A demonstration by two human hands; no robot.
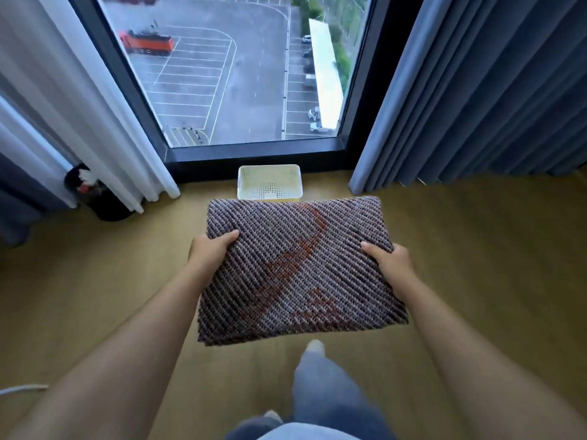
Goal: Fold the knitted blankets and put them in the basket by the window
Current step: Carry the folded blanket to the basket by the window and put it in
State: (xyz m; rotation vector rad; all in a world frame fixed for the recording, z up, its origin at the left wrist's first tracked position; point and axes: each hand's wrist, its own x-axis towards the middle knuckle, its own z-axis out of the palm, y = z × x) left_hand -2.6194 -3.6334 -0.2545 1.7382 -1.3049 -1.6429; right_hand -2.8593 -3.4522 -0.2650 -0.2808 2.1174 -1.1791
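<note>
My jeans-clad leg [320, 385] steps at lower centre; both hands, left hand [211, 249] and right hand [392, 265], clasp the folded blanket [295, 271], long axis crosswise, with the empty basket [269, 182] straight ahead, above it in frame

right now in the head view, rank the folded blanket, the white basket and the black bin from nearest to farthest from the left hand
1. Folded blanket: gripped by the left hand at its left edge.
2. Black bin: on the floor, ahead to the left, by the white curtain.
3. White basket: ahead under the window, past the blanket's far edge.
</note>
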